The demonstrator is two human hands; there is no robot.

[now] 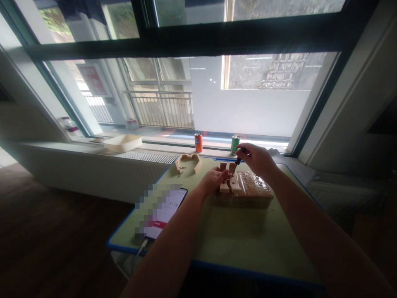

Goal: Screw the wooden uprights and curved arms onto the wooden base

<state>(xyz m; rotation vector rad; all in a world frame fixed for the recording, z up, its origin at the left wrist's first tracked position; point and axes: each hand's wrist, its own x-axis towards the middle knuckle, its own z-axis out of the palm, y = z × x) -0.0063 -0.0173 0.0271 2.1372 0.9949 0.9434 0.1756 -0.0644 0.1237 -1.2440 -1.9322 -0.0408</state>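
My right hand [256,159] is shut on a small dark-handled screwdriver [237,161], with its tip pointing down at a small wooden assembly [224,187]. My left hand [212,181] grips this assembly, whose upright wooden pieces stand close to the screwdriver tip. Just beyond the hands' reach to the right, a larger wooden block [249,188] lies under a shiny clear wrapping. A curved, U-shaped wooden piece [187,162] rests at the table's far side, with small metal screws [181,167] beside it. The tip's contact point is partly hidden by my fingers.
A phone [164,211] with a cable lies at the left edge of the green, blue-edged table [235,236]. An orange can [198,142], a green can [235,145] and a white tray [123,142] stand on the windowsill behind. A radiator grille [149,156] runs below the sill.
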